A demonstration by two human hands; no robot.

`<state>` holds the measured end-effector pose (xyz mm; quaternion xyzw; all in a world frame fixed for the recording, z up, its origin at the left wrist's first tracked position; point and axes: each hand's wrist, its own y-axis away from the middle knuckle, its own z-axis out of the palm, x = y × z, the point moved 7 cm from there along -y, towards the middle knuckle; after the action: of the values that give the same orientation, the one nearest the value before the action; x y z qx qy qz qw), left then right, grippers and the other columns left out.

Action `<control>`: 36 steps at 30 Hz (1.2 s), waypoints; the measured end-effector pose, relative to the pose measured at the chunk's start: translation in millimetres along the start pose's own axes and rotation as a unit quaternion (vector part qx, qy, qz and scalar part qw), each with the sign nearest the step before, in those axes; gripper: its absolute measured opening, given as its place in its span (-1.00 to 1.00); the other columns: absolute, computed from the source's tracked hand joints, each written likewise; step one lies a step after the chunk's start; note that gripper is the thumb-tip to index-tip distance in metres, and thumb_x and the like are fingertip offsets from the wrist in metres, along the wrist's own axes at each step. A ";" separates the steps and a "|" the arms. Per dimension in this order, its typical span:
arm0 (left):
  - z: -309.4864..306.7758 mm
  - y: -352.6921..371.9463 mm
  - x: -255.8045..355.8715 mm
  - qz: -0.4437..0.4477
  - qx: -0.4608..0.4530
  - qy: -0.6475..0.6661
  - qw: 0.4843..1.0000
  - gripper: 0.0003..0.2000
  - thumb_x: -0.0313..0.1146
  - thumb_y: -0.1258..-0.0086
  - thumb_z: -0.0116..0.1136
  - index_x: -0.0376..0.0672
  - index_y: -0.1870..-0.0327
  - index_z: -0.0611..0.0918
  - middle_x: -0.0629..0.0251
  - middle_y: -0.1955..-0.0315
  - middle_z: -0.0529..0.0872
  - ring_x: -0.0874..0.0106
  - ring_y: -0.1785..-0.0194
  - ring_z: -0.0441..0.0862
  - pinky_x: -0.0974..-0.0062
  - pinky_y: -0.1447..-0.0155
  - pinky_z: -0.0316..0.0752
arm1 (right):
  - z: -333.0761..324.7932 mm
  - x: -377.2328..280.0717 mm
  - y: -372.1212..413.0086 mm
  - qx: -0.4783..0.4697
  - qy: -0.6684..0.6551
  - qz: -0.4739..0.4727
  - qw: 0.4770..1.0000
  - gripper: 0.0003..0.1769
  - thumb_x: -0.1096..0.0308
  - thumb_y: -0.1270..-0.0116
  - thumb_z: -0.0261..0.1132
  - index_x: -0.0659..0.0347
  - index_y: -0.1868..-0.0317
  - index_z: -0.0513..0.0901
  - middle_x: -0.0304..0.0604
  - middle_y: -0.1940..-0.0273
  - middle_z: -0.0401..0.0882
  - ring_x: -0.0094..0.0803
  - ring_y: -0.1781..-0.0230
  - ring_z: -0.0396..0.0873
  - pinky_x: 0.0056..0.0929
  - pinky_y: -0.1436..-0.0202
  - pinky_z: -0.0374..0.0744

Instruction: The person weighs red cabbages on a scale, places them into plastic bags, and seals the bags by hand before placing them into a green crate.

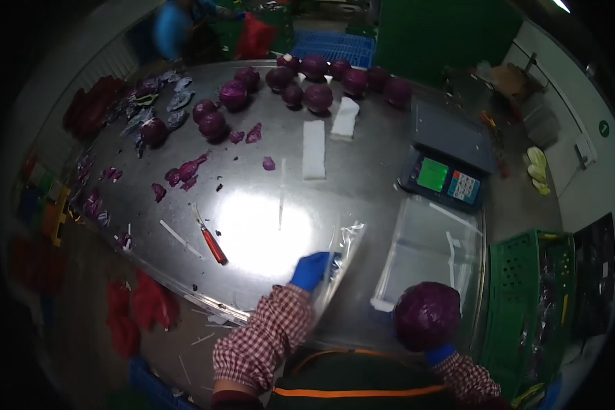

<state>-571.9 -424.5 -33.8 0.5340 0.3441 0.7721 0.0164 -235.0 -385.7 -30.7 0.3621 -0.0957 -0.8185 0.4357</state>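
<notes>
My left hand [313,270], in a blue glove, is closed on a clear plastic bag [347,247] that stands tilted over the metal table's front part. A whole red cabbage [427,316] is held in my right hand [441,354] at the table's front right. That hand is mostly hidden under and behind the cabbage, with bits of blue glove showing at its edges. Beyond the cabbage lies a stack of flat clear bags [424,249]. To the left of my left hand rests a knife [212,244] with a red handle.
A scale [444,160] with a green display stands at the right. Two white foam strips [314,150] lie mid-table. Several red cabbages [318,98] line the back, with loose leaves [184,171] at left. Green crates [519,301] stand at right. Another person [174,31] is behind.
</notes>
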 end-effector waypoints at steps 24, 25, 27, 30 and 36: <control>59.2 37.8 50.7 0.247 0.089 -0.723 0.639 -0.49 -0.27 -0.15 0.16 -0.15 -0.16 0.36 0.13 0.10 0.51 0.20 0.04 0.47 0.29 0.02 0.41 | 44.4 15.2 32.7 -0.082 0.215 0.098 0.968 -0.56 0.27 -0.26 0.20 0.21 -0.13 0.38 -0.07 -0.07 0.44 -0.32 -0.11 0.43 -0.27 -0.19 0.43; 71.4 45.2 17.7 0.176 0.007 -0.760 0.625 -0.53 -0.26 -0.19 0.11 -0.15 -0.14 0.36 0.14 0.07 0.48 0.21 0.03 0.46 0.28 0.03 0.40 | 41.0 14.1 33.8 -0.078 0.212 0.099 0.969 -0.55 0.27 -0.26 0.20 0.21 -0.13 0.38 -0.07 -0.08 0.43 -0.32 -0.11 0.43 -0.27 -0.19 0.43; 85.5 54.3 -61.5 0.212 -0.005 -0.659 0.721 -0.72 -0.33 -0.17 0.10 -0.09 0.07 0.50 0.22 0.23 0.55 0.25 0.16 0.51 0.27 0.09 0.42 | 32.3 9.6 34.7 -0.068 0.209 0.094 0.971 -0.55 0.27 -0.26 0.20 0.20 -0.13 0.38 -0.07 -0.08 0.43 -0.32 -0.12 0.42 -0.26 -0.20 0.41; 78.6 70.6 -65.3 0.295 0.030 -0.587 0.753 -0.83 -0.36 -0.15 0.10 -0.10 0.22 0.57 0.22 0.28 0.57 0.22 0.18 0.52 0.27 0.10 0.43 | 12.7 5.4 49.1 -0.046 0.201 0.091 0.974 -0.54 0.26 -0.26 0.20 0.20 -0.14 0.37 -0.07 -0.09 0.42 -0.31 -0.13 0.41 -0.25 -0.22 0.40; 65.2 75.5 -57.0 0.397 0.072 -0.515 0.756 -0.75 -0.38 -0.10 0.15 -0.09 0.15 0.62 0.25 0.23 0.61 0.22 0.18 0.52 0.31 0.08 0.43 | -5.9 11.6 59.8 -0.030 0.230 0.084 0.969 -0.53 0.26 -0.27 0.20 0.19 -0.15 0.36 -0.07 -0.11 0.40 -0.31 -0.15 0.38 -0.23 -0.25 0.36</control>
<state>-467.0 -471.0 -26.2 0.9394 0.0951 0.2906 -0.1549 -196.7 -429.8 -12.6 0.5180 0.0021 -0.6762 0.5239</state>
